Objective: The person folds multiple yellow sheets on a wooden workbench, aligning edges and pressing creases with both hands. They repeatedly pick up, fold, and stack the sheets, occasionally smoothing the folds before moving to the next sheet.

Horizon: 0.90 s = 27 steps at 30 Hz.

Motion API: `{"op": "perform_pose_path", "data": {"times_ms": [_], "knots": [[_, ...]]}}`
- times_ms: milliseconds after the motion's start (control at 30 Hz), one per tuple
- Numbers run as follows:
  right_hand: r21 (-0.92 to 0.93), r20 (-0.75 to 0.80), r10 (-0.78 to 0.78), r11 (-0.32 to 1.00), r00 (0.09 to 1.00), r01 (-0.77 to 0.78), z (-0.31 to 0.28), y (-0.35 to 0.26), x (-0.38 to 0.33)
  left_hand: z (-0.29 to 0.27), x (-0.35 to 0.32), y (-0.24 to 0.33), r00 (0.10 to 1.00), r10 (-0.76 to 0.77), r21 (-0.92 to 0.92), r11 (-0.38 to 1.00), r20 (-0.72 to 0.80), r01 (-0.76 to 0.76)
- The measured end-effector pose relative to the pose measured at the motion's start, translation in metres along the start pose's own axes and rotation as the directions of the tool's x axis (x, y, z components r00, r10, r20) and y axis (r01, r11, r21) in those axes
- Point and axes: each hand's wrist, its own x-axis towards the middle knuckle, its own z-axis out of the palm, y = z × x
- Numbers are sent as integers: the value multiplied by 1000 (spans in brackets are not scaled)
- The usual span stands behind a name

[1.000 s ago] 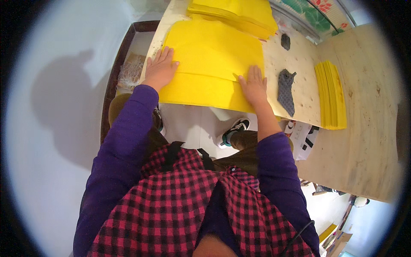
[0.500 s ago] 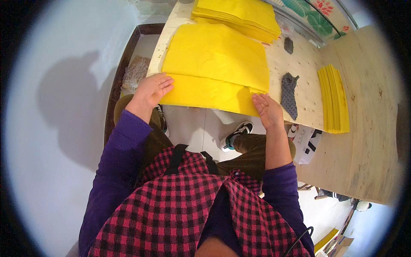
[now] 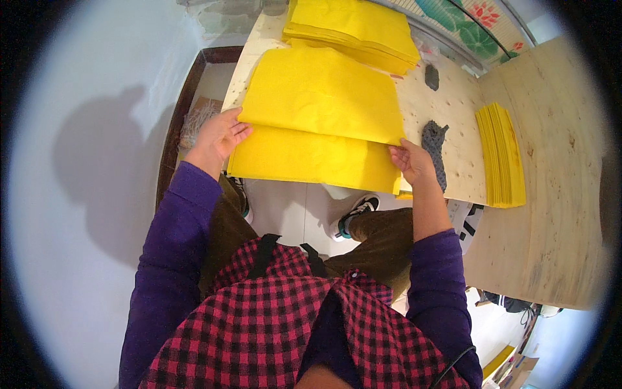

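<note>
A yellow felt-like fabric sheet [image 3: 324, 97] lies across the table, its near edge running between my two hands. At its left corner, my left hand [image 3: 221, 137] is closed with the thumb above and the fingers curled below the edge. My right hand [image 3: 413, 162] pinches the right corner the same way. Below that edge shows another yellow layer [image 3: 311, 159], which reaches past the table's front edge; whether it is a separate piece or a fold I cannot tell.
Beyond lies a thick stack of yellow sheets [image 3: 353, 29]. On the right are a grey knitted piece [image 3: 435, 152], a smaller grey piece [image 3: 432, 76] and a row of upright folded yellow pieces [image 3: 500, 155] against a wooden board [image 3: 551, 162]. A wall [image 3: 84, 214] stands left.
My hands have gone from resting open at the sides to gripping the upper sheet's corners. Its near edge is lifted slightly, and more of the lower layer shows.
</note>
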Motion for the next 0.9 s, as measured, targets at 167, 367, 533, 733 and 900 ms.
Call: {"op": "perform_pose_path", "data": {"times_ms": [167,367,533,733,900], "knots": [[-46,55,-11,999,998,13,-3,-7,1,0,21,21,984,-59,170,985,166,31],[-65,139,-35,997,990,44,-2,-20,22,9,45,35,978,-14,269,962,206,-43],[-185,109,-91,977,990,110,5,-37,38,36,61,48,982,45,379,919,185,-113],[-247,162,-97,959,982,136,17,-61,80,60,88,53,981,77,313,941,176,-130],[-194,122,-99,973,988,122,32,-63,102,64,105,53,978,105,365,916,178,-165]]}}
